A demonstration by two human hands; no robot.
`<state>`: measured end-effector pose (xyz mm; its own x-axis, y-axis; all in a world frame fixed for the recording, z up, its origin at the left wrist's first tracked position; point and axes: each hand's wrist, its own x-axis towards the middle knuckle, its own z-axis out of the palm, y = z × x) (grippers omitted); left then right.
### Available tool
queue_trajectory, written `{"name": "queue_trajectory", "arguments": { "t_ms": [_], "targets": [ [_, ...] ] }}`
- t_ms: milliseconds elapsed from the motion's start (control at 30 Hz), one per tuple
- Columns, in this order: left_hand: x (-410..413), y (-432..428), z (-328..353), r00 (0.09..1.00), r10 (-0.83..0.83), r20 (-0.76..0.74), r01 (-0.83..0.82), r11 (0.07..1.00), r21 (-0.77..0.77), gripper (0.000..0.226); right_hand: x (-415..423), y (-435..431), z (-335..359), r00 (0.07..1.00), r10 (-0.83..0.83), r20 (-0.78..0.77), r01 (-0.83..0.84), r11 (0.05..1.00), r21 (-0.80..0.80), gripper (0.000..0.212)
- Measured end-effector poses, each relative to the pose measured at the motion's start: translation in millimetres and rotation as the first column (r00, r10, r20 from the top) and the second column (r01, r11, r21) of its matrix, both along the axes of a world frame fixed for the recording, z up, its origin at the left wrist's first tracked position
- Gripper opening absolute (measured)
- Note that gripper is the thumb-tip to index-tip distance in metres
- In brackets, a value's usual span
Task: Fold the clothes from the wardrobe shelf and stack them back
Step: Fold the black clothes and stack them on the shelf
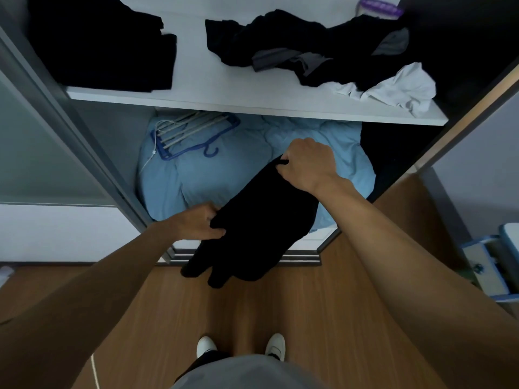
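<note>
A black garment [252, 228] hangs in the air in front of the open wardrobe, below the white shelf [252, 108]. My right hand [306, 164] grips its upper edge and my left hand [199, 223] pinches its lower left edge. On the shelf, a neat stack of folded black clothes [106, 46] lies at the left. A loose heap of black and grey clothes [295, 46] lies at the right, with a crumpled white garment [398, 88] at its front corner.
Under the shelf lies a light blue duvet [219, 169] with a blue multi-bar hanger [191, 133] on top. A sliding door frame [84, 153] stands at the left. The wooden floor [309, 304] lies below, and a blue and white stand [491, 265] is at the right.
</note>
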<state>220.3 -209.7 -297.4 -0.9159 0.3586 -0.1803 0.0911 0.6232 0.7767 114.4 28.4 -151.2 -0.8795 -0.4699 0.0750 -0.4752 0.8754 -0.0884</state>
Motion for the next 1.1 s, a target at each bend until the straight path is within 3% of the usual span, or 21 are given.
{"name": "queue_trajectory", "arguments": {
  "t_ms": [100, 267, 433, 533, 600, 767, 833, 900, 967, 1100],
  "targets": [
    [5, -6, -12, 1.0, 0.007, 0.029, -0.005, 0.999, -0.049, 0.042, -1, -1, 5, 0.999, 0.034, -0.022, -0.035, 0.999, -0.02, 0.034],
    [6, -16, -17, 0.999, 0.032, 0.036, -0.024, 0.978, -0.206, 0.043, 6, -8, 7, 0.983, 0.16, -0.087, -0.162, 0.987, -0.022, 0.028],
    [5, -28, -18, 0.984, 0.177, -0.014, -0.175, 0.955, -0.239, 0.039, 3, -3, 8, 0.971, 0.233, -0.059, -0.232, 0.972, 0.02, 0.029],
    [8, -34, -18, 0.899, 0.424, 0.11, -0.427, 0.904, 0.01, 0.047, -1, 2, 6, 0.993, 0.087, -0.08, -0.088, 0.996, -0.005, 0.026],
    [10, -35, -12, 0.807, 0.531, 0.258, -0.585, 0.778, 0.231, 0.041, -5, 4, 4, 0.996, -0.042, -0.081, 0.039, 0.999, -0.038, 0.025],
    [9, -30, 7, 0.741, 0.524, 0.42, -0.671, 0.55, 0.497, 0.035, -13, 8, -1, 0.974, -0.214, -0.07, 0.209, 0.975, -0.07, 0.023],
    [7, -29, 12, 0.752, 0.491, 0.44, -0.658, 0.516, 0.549, 0.029, -14, 11, -4, 0.965, -0.256, -0.047, 0.252, 0.964, -0.085, 0.021],
    [5, -30, 15, 0.763, 0.485, 0.428, -0.647, 0.55, 0.528, 0.025, -15, 14, -8, 0.956, -0.294, -0.015, 0.292, 0.952, -0.091, 0.016],
    [6, -34, 16, 0.79, 0.484, 0.377, -0.613, 0.656, 0.441, 0.023, -15, 18, -12, 0.942, -0.335, 0.023, 0.335, 0.938, -0.084, 0.015],
    [5, -50, 10, 0.883, 0.377, 0.281, -0.408, 0.911, 0.061, 0.013, -14, 21, -18, 0.913, -0.39, 0.119, 0.403, 0.906, -0.129, 0.022]
  ]
}}
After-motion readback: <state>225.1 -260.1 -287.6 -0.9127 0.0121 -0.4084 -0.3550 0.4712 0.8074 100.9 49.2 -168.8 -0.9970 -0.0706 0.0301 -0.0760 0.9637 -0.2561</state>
